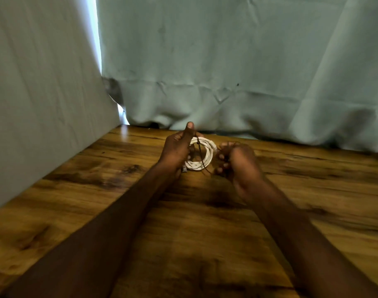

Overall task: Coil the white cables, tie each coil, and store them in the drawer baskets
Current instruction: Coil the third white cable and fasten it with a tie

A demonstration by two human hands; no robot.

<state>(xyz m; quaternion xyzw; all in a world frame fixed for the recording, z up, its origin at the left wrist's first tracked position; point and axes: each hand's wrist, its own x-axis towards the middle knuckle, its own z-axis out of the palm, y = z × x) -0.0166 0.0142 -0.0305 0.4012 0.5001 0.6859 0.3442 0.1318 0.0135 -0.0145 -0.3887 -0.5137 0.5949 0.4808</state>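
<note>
A coiled white cable [202, 154] is held upright just above the wooden table [119, 190], near its far edge. My left hand [177, 147] grips the coil's left side, thumb raised. A thin dark brown tie string [202, 158] runs down across the coil from a knot near its top. My right hand [237, 162] is beside the coil's right side with its fingers curled around the string's lower end. The right hand is blurred. No drawer or basket is in view.
A pale green cloth [237, 72] hangs behind the table's far edge. A grey-white panel [44, 93] stands along the table's left side. Wood surface spreads to the right and towards me.
</note>
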